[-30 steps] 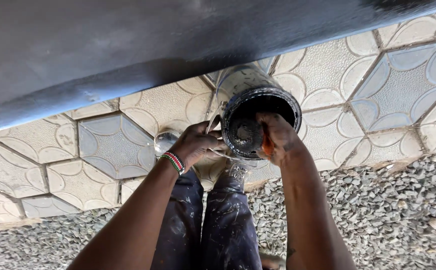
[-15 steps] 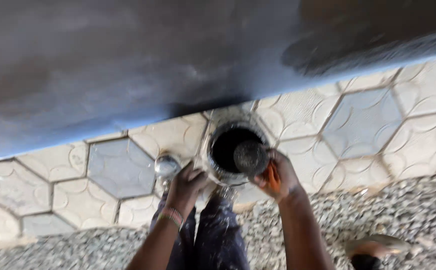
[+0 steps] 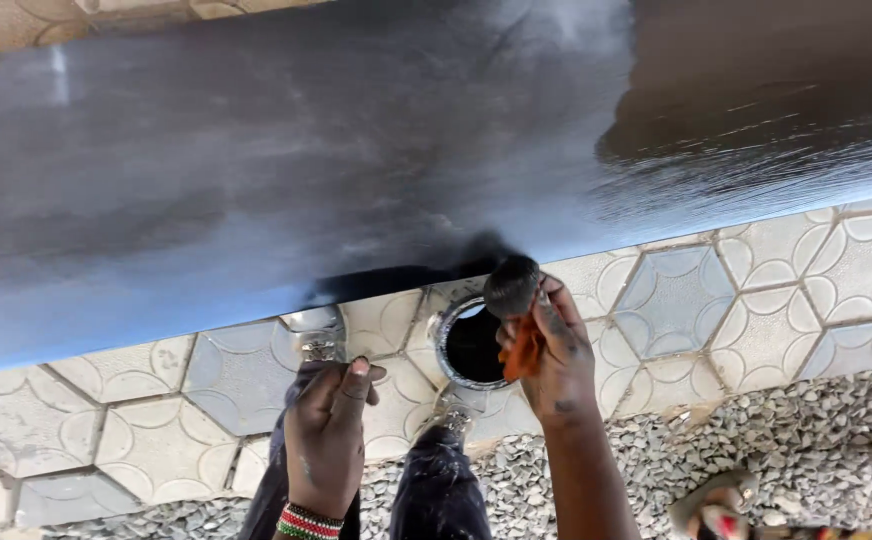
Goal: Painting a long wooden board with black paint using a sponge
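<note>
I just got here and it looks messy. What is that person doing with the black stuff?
A person is painting a big panel black. The right hand holds a round brush with an orange handle up at the panel's lower edge, just above an open tin of black paint on the patterned paving. The left hand rests on the person's knee. Part of the panel looks wet and dark, the rest greyer.

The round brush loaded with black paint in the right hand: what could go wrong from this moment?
1. The round paint-loaded brush is lifted above the open paint tin; drops may miss it and stain the pale patterned paving tiles.
2. The tin stands close to the person's dark trouser legs, so a knee movement might tip it.
3. The left hand rests on the knee, not steadying the tin.
</note>
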